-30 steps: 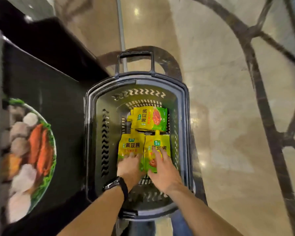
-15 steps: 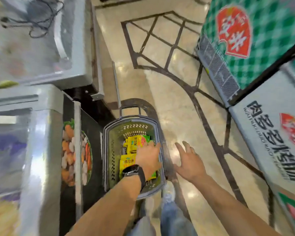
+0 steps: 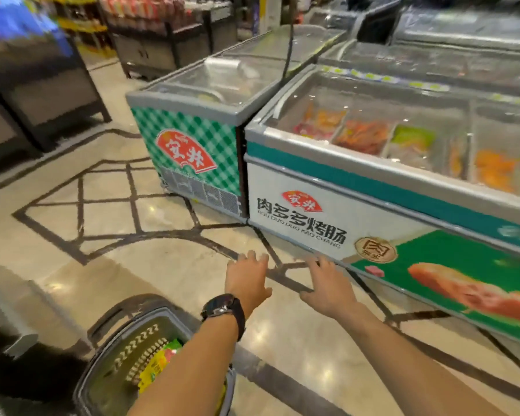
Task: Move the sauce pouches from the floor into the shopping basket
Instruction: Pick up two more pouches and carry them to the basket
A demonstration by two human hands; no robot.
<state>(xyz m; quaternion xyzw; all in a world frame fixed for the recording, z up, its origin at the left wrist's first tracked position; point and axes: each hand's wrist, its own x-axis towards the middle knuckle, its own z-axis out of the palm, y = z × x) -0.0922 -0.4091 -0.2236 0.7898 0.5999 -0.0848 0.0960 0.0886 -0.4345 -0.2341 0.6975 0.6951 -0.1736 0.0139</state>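
Yellow sauce pouches point(image 3: 158, 363) lie inside the shopping basket point(image 3: 108, 382), partly hidden behind the left forearm; left hand point(image 3: 246, 282) and right hand point(image 3: 327, 285), both spread and empty, hover over the floor point(image 3: 162, 265) beyond the basket; pouches judged light, soft and slick-filmed, best pinched by a flat edge

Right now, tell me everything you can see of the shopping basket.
The shopping basket stands on the floor at bottom left. It is dark grey plastic with a rounded rim, chevron-slotted walls and a loop handle at its far end. Yellow sauce pouches lie inside. The left forearm crosses over its right side, hiding it.
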